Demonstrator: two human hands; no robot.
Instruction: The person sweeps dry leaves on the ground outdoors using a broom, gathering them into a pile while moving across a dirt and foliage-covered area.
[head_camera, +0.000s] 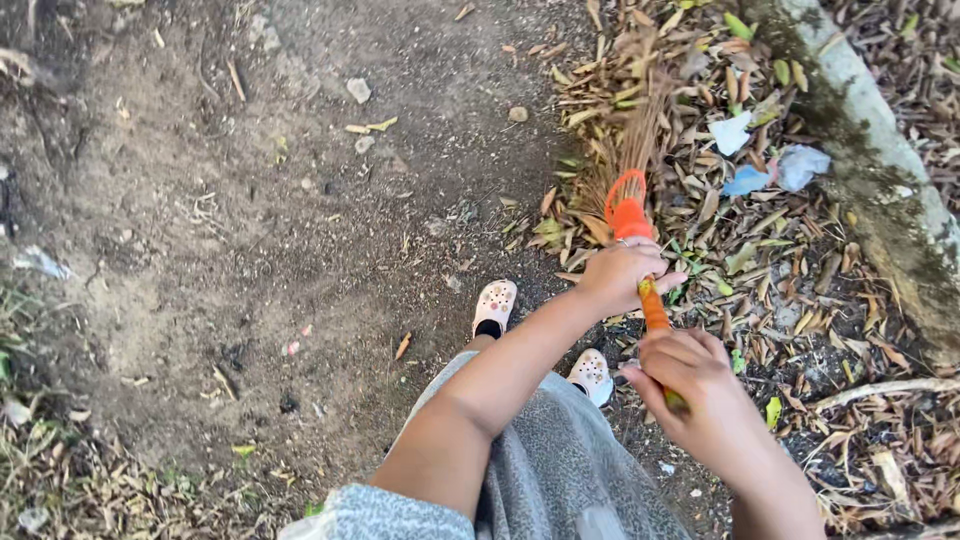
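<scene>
Both hands wrapped round orange broom handle (655, 310): left hand (622, 272) low near bristles (630, 150), right hand (690, 385) above. Bristles in dry leaves (760, 250); short, low strokes best, clear of concrete kerb (870, 130)

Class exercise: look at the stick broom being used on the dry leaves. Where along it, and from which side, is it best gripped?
Grip the broom on its thin orange handle, not the splayed brown bristles. Come from above, fingers wrapped around the shaft, hands spaced apart: here the left hand sits just below the orange binding and the right hand nearer the handle's end. The handle slants towards the person, so both hands likely steer it well.
</scene>
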